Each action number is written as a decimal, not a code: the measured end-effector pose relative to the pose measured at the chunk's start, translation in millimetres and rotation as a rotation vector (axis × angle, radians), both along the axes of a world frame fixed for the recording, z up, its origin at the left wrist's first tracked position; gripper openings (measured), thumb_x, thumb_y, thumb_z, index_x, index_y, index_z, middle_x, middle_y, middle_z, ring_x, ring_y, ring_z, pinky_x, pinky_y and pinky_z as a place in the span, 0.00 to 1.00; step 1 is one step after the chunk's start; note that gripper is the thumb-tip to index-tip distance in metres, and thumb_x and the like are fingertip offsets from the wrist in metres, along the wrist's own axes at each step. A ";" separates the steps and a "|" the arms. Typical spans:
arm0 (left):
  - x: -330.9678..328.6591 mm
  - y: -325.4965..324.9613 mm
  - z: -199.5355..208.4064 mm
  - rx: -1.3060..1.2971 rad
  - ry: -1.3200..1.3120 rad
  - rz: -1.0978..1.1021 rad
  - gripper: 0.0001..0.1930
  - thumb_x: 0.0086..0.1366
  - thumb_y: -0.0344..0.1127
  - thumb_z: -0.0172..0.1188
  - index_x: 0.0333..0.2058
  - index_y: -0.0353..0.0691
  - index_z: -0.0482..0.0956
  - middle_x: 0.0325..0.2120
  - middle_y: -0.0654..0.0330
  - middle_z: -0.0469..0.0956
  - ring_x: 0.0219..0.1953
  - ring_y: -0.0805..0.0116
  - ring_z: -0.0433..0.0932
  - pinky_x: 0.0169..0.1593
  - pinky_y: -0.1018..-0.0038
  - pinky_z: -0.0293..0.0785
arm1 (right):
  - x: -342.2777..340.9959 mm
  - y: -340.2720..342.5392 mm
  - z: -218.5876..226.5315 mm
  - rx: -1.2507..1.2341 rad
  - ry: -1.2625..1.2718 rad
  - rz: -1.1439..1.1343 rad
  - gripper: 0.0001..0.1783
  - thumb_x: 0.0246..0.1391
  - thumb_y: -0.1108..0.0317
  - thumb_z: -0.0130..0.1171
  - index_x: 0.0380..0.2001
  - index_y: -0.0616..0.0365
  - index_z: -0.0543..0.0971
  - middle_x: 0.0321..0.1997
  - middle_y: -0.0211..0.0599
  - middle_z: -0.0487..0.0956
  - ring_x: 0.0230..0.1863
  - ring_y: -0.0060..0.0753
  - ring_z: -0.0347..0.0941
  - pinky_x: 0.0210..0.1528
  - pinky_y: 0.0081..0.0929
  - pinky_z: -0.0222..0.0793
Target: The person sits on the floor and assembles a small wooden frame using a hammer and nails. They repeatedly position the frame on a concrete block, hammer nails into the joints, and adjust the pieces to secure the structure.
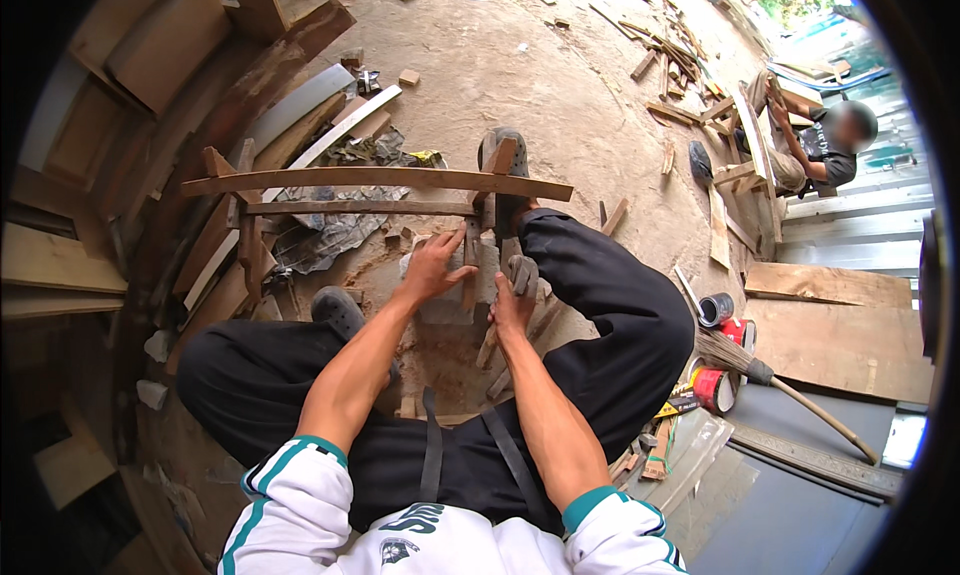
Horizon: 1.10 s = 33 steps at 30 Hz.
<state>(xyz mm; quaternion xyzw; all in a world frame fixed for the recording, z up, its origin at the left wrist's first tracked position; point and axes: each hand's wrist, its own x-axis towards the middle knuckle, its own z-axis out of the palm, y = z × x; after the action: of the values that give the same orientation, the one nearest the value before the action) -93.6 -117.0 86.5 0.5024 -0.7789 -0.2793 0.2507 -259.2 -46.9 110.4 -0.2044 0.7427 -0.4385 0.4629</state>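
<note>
A wooden frame stands in front of me, with a long, slightly curved plank (345,179) across it and a thinner rail (350,208) below. My left hand (435,268) lies beside the frame's right wooden leg (472,260), its fingers apart and the index finger reaching up near the rail. Closed around a hammer-like tool, my right hand (513,308) is just right of that leg. The tool's grey-brown head (522,272) shows above the fist, and what looks like its handle appears below; its exact kind is unclear.
Wood boards (330,135) and crumpled grey sheeting (345,235) lie at the left. A broom (760,371), paint cans (714,387) and panels are at the right. Another person (815,145) sits at the far right by a wooden piece. Wood scraps (675,70) litter the floor.
</note>
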 end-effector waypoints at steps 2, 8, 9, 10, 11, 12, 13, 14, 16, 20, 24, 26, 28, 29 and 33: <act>-0.1 3.3 -5.7 -0.015 -0.014 0.008 0.41 0.56 0.51 0.67 0.65 0.41 0.62 0.54 0.47 0.74 0.55 0.47 0.73 0.56 0.61 0.71 | 1.4 -4.5 4.0 0.023 -0.006 0.089 0.30 0.56 0.64 0.63 0.59 0.60 0.66 0.27 0.36 0.76 0.18 0.25 0.72 0.15 0.22 0.67; -11.0 6.9 -24.6 0.039 0.165 0.022 0.41 0.58 0.43 0.66 0.67 0.41 0.58 0.57 0.45 0.71 0.58 0.46 0.70 0.59 0.61 0.68 | 5.1 -25.4 -57.9 -0.365 0.109 0.105 0.23 0.49 0.62 0.69 0.46 0.64 0.77 0.34 0.35 0.80 0.35 0.28 0.77 0.37 0.26 0.74; -13.9 6.6 -25.3 0.036 0.199 0.023 0.41 0.58 0.42 0.66 0.67 0.41 0.58 0.56 0.44 0.71 0.58 0.46 0.70 0.59 0.61 0.68 | 4.7 -27.4 -65.0 -0.392 0.110 0.090 0.22 0.48 0.62 0.69 0.43 0.65 0.79 0.34 0.34 0.80 0.36 0.28 0.77 0.38 0.26 0.73; -13.6 7.3 -24.2 0.065 0.206 0.020 0.41 0.58 0.41 0.66 0.67 0.40 0.57 0.56 0.44 0.71 0.58 0.46 0.70 0.59 0.61 0.68 | 8.1 -28.6 -66.9 -0.365 0.089 0.100 0.22 0.47 0.63 0.69 0.43 0.65 0.79 0.37 0.36 0.81 0.38 0.29 0.78 0.40 0.26 0.74; -13.9 7.6 -22.8 0.094 0.214 0.016 0.42 0.58 0.40 0.66 0.68 0.40 0.56 0.56 0.43 0.71 0.58 0.46 0.71 0.60 0.61 0.68 | 9.6 -28.4 -67.9 -0.347 0.034 0.096 0.23 0.47 0.67 0.69 0.46 0.65 0.77 0.41 0.38 0.80 0.42 0.30 0.77 0.43 0.27 0.74; -14.5 7.1 -21.2 0.122 0.223 0.009 0.42 0.58 0.40 0.65 0.68 0.40 0.55 0.56 0.43 0.72 0.58 0.46 0.71 0.60 0.61 0.67 | 9.8 -30.2 -68.7 -0.332 -0.019 0.090 0.25 0.47 0.70 0.68 0.50 0.65 0.74 0.45 0.39 0.79 0.46 0.32 0.76 0.46 0.27 0.73; -8.8 8.9 -19.5 0.189 0.216 0.020 0.41 0.58 0.39 0.65 0.67 0.39 0.56 0.56 0.43 0.72 0.57 0.46 0.71 0.59 0.62 0.68 | 16.1 -29.5 -61.0 -0.317 -0.118 0.077 0.30 0.48 0.75 0.66 0.55 0.65 0.69 0.50 0.40 0.76 0.51 0.34 0.74 0.50 0.28 0.73; -8.1 9.4 -15.6 0.254 0.219 0.024 0.40 0.57 0.38 0.65 0.67 0.39 0.58 0.55 0.43 0.73 0.57 0.47 0.72 0.59 0.63 0.68 | 16.6 -28.4 -54.9 -0.302 -0.206 0.060 0.35 0.48 0.81 0.65 0.61 0.65 0.64 0.56 0.41 0.73 0.57 0.36 0.72 0.55 0.29 0.72; -5.3 7.8 -14.5 0.314 0.259 0.037 0.38 0.59 0.37 0.64 0.66 0.38 0.59 0.55 0.44 0.74 0.56 0.51 0.73 0.58 0.66 0.68 | 28.6 -27.2 -43.9 -0.381 -0.240 -0.022 0.28 0.47 0.72 0.68 0.52 0.66 0.73 0.49 0.39 0.79 0.52 0.30 0.75 0.53 0.28 0.72; -6.1 -10.3 -39.0 0.374 0.507 0.103 0.31 0.65 0.36 0.60 0.64 0.34 0.62 0.55 0.49 0.75 0.52 0.66 0.76 0.54 0.72 0.70 | 27.7 -33.1 -69.4 -0.287 -0.117 0.006 0.25 0.47 0.67 0.70 0.48 0.66 0.78 0.46 0.38 0.83 0.50 0.28 0.77 0.52 0.28 0.71; -27.9 -15.9 -30.2 0.500 0.573 0.241 0.23 0.66 0.35 0.60 0.56 0.30 0.72 0.48 0.50 0.80 0.47 0.72 0.79 0.50 0.76 0.74 | 13.4 -28.5 -90.5 -0.171 0.124 0.043 0.24 0.48 0.66 0.69 0.48 0.64 0.79 0.44 0.39 0.84 0.49 0.31 0.78 0.52 0.30 0.70; -14.8 -14.8 -42.8 0.496 0.645 0.326 0.21 0.64 0.35 0.61 0.53 0.30 0.75 0.45 0.50 0.82 0.44 0.72 0.80 0.48 0.76 0.75 | 27.1 -29.3 -71.9 -0.200 0.098 0.098 0.24 0.48 0.64 0.69 0.48 0.63 0.79 0.43 0.39 0.84 0.49 0.32 0.78 0.52 0.31 0.70; -17.7 -17.9 -48.7 0.539 0.780 0.362 0.20 0.63 0.34 0.63 0.52 0.30 0.77 0.42 0.53 0.83 0.40 0.76 0.80 0.44 0.77 0.76 | 29.2 -31.8 -70.3 -0.246 0.083 0.055 0.23 0.48 0.64 0.70 0.47 0.63 0.80 0.43 0.39 0.84 0.48 0.32 0.78 0.51 0.30 0.70; -27.8 -17.8 -39.4 0.541 0.758 0.344 0.20 0.62 0.33 0.64 0.52 0.30 0.77 0.41 0.54 0.83 0.38 0.77 0.79 0.42 0.78 0.76 | 20.2 -30.1 -73.6 -0.261 0.087 0.039 0.24 0.48 0.65 0.70 0.48 0.63 0.79 0.43 0.39 0.84 0.48 0.32 0.78 0.51 0.30 0.70; -21.9 -17.6 -35.6 0.647 0.843 0.386 0.20 0.61 0.31 0.65 0.51 0.31 0.78 0.38 0.56 0.84 0.34 0.78 0.79 0.35 0.80 0.77 | 25.7 -28.9 -48.7 -0.286 0.031 0.093 0.28 0.48 0.69 0.70 0.53 0.63 0.75 0.46 0.36 0.81 0.47 0.29 0.76 0.51 0.28 0.69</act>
<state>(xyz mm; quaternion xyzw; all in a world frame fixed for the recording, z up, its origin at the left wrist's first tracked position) -115.5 -134.7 50.8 0.5318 -0.3803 -0.6295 0.4199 -233.5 -75.8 61.7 -0.3091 0.6693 -0.5149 0.4374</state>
